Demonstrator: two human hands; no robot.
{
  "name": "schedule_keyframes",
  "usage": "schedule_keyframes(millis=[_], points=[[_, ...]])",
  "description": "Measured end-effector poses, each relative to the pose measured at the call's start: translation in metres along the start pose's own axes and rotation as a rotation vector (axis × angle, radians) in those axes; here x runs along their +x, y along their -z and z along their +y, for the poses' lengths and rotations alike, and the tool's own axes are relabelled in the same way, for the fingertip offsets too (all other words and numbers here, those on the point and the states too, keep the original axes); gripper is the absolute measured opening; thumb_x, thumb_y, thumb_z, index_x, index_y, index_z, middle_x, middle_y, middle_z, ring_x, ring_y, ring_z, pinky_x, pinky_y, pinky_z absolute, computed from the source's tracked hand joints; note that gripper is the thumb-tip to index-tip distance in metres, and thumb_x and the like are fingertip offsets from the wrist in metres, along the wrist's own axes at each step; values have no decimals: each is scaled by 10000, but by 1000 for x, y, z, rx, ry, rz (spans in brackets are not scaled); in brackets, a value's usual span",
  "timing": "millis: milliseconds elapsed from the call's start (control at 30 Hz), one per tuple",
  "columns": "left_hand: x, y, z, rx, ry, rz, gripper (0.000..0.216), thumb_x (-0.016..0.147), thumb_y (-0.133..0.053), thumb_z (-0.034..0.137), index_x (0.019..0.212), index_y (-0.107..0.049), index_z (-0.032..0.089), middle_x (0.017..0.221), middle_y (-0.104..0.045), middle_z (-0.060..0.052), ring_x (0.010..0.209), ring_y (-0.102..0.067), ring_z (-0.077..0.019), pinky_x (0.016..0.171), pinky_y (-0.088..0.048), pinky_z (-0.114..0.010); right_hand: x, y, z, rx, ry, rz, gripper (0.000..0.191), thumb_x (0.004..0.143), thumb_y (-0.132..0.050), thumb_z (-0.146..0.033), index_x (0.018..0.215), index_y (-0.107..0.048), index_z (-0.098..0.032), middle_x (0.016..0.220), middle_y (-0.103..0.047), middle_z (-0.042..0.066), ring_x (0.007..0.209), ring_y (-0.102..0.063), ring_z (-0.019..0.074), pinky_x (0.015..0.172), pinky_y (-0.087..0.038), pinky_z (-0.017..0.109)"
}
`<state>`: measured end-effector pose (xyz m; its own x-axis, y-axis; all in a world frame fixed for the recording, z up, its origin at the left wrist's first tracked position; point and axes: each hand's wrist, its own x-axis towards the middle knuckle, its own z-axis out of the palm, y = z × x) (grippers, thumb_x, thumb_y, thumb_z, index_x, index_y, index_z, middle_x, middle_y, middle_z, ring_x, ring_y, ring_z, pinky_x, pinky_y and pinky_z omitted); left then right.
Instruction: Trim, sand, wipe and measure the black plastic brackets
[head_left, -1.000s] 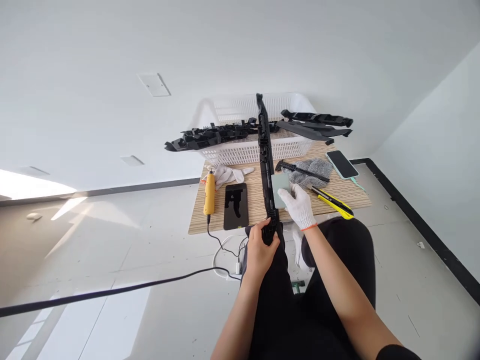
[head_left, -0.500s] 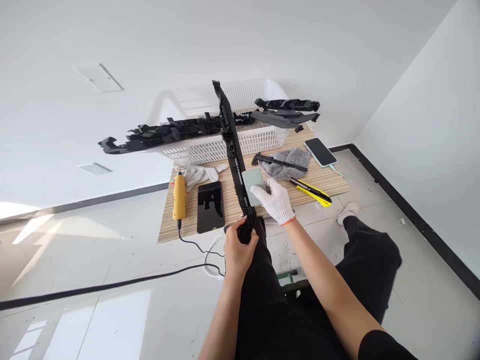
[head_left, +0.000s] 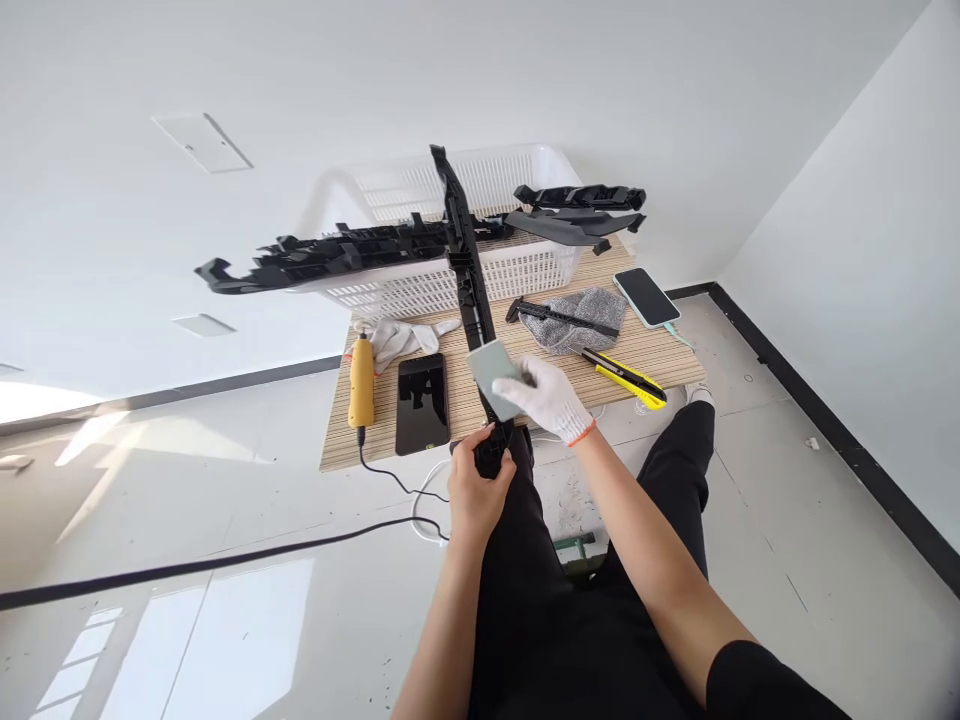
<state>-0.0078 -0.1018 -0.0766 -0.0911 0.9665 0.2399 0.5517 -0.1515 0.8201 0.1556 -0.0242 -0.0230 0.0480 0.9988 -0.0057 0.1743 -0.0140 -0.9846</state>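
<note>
My bare left hand [head_left: 478,482] is closed around the near end of a long black plastic trim strip [head_left: 470,282]. The strip slants away from me, its far part crossing over the basket's edge. In my right hand [head_left: 551,397], which wears a white knit glove with an orange cuff, is a flat pale green block [head_left: 489,366]. That block lies across the strip's lower part and covers a stretch of it; whether they touch I cannot tell.
A white basket [head_left: 409,293] carries several black plastic parts [head_left: 352,252]. On the wooden table [head_left: 335,447] are a yellow corded tool [head_left: 361,385], a glove [head_left: 397,342], a dark tablet [head_left: 421,403], a caliper [head_left: 562,318] on grey cloth [head_left: 592,305], a yellow utility knife [head_left: 626,378] and a phone [head_left: 647,297].
My right hand has moved the pale green block slightly left, further over the strip. My left hand keeps its hold. My right leg has swung inward, and the view has shifted a little.
</note>
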Motion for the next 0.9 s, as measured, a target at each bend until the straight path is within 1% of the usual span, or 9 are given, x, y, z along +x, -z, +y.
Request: schedule_keyframes(millis=[133, 167, 267, 400, 500, 633, 733, 767, 900], points=[[0, -1, -2, -12, -18, -5, 370, 833, -672, 270, 1189, -586, 216, 1220, -707, -101, 1172, -674, -259, 1006, -551, -436, 1, -2, -3, -154, -36, 243, 419, 851, -610, -636, 1002, -700, -255, 847, -722, 4, 778, -663, 186, 703, -514, 298], [-1, -1, -3, -15, -19, -2, 371, 837, -670, 269, 1194, -584, 216, 1226, -704, -102, 1176, -672, -258, 1005, -552, -436, 1, -2, -3, -156, -31, 232, 424, 853, -605, -639, 997, -702, -253, 838, -722, 6, 772, -664, 188, 693, -514, 298], [-2, -1, -4, -22, -24, -19, 373, 845, -666, 267, 1204, -578, 221, 1236, -698, -101, 1199, -660, -256, 1010, -551, -435, 2, -1, -2, -136, -2, 63, 410, 808, -664, -628, 935, -709, -242, 802, -717, 1, 745, -661, 182, 662, -517, 288], [0, 3, 0, -40, -10, -46, 355, 847, -665, 268, 1190, -585, 227, 1223, -701, -91, 1204, -656, -252, 1022, -545, -431, 4, 1, -1, 18, -58, 169, 460, 829, -611, -658, 1003, -678, -238, 847, -714, 3, 733, -652, 168, 598, -526, 268], [7, 7, 7, -88, 45, -86, 328, 839, -673, 259, 1157, -594, 234, 1215, -709, -77, 1169, -673, -242, 1014, -549, -423, 4, 3, -2, -22, 1, 47, 431, 783, -675, -635, 922, -681, -228, 798, -692, -8, 722, -629, 155, 624, -537, 261], [14, 7, 12, -130, 46, -184, 325, 841, -697, 281, 1155, -617, 251, 1218, -718, -54, 1166, -675, -230, 1024, -544, -407, 3, 5, -3, 106, -71, 165, 463, 806, -623, -644, 1011, -662, -231, 861, -694, 3, 727, -638, 157, 564, -536, 252], [12, 1, 12, -87, 5, -128, 323, 872, -683, 304, 1185, -620, 252, 1225, -720, -63, 1177, -673, -237, 1027, -544, -419, 3, 7, -3, 46, -73, 40, 454, 800, -644, -625, 1004, -677, -221, 873, -718, 15, 733, -651, 168, 565, -528, 255], [11, -2, 11, -67, -16, -93, 320, 883, -678, 313, 1191, -622, 250, 1241, -716, -71, 1194, -666, -243, 1033, -541, -426, 3, 9, -3, -9, -63, 43, 455, 800, -648, -626, 1003, -681, -220, 882, -725, 20, 739, -655, 174, 581, -531, 265], [5, -6, 8, -89, -42, 18, 343, 896, -689, 373, 1211, -642, 247, 1331, -677, -99, 1240, -642, -257, 951, -592, -396, -1, 15, -3, -259, -19, 224, 483, 848, -580, -666, 1037, -675, -232, 912, -733, 38, 787, -668, 210, 671, -523, 316]])
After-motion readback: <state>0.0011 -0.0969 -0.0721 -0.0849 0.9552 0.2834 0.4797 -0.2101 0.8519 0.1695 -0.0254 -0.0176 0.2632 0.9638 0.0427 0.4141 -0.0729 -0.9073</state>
